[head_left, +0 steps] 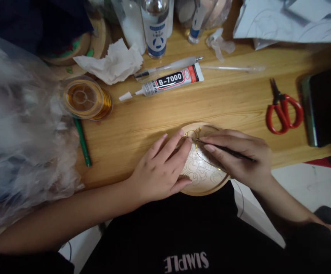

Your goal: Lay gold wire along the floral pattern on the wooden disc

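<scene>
A round wooden plate (pixel 201 173) with a drawn swirl pattern lies at the table's front edge. My left hand (pixel 163 167) rests on its left side, fingers spread, the index fingertip near the middle of the pattern. My right hand (pixel 236 156) is closed around dark thin tweezers (pixel 229 150), whose tip is at the upper part of the plate, close to my left fingertips. A thin gold wire (pixel 201 154) runs from the tip area down across the plate toward its right rim. Gold wire also outlines a small shape at the top of the plate.
Beyond the plate lie a glue tube (pixel 172 80), pens, crumpled tissue (pixel 114 62) and a bottle (pixel 155 30). A gold wire spool (pixel 87 98), green pen (pixel 82 142) and plastic bags (pixel 25 133) are left. Red-handled scissors (pixel 283 110) and a phone (pixel 325 106) lie right.
</scene>
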Demonstrator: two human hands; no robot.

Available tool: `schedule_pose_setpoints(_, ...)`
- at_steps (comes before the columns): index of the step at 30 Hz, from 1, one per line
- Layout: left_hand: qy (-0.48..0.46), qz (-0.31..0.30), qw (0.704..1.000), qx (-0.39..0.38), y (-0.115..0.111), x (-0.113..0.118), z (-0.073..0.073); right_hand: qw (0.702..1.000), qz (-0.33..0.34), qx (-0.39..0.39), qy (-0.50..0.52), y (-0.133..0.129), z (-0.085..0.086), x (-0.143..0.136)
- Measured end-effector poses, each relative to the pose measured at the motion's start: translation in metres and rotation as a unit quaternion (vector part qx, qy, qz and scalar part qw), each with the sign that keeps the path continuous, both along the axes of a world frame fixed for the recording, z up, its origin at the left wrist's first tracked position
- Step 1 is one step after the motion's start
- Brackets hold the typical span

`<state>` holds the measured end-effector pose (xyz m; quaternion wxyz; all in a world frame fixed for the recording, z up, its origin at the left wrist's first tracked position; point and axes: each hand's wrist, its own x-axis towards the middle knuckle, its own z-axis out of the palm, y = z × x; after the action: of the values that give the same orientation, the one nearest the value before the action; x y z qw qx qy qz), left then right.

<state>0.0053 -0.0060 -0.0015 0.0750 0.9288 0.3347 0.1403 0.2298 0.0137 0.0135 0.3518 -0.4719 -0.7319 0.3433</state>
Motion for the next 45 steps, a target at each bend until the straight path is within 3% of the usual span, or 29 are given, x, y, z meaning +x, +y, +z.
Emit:
schedule_pose_setpoints(6, -0.01, 0.0, 1.0, -0.01, 0.001, 0.0, 0.0, 0.999, -0.033, -0.042, 0.011, 0.0, 0.005, -0.006)
schedule_pose_setpoints(14, -0.005, 0.003, 1.0, -0.009, 0.001, 0.0, 0.001, 0.998, -0.048, -0.041, 0.02, -0.002, 0.005, -0.01)
schedule_pose_setpoints(27, 0.006, 0.008, 1.0, -0.027, 0.0, 0.0, 0.002, 0.982, -0.188, -0.027, -0.017, -0.023, 0.005, -0.038)
schedule_pose_setpoints(38, 0.002, 0.009, 1.0, -0.018, 0.0, 0.0, 0.002, 0.993, -0.118, 0.005, -0.019, -0.017, 0.003, -0.025)
schedule_pose_setpoints(45, -0.001, 0.008, 1.0, -0.026, -0.001, 0.0, 0.001, 0.993, -0.12, -0.02, 0.001, -0.014, 0.003, -0.021)
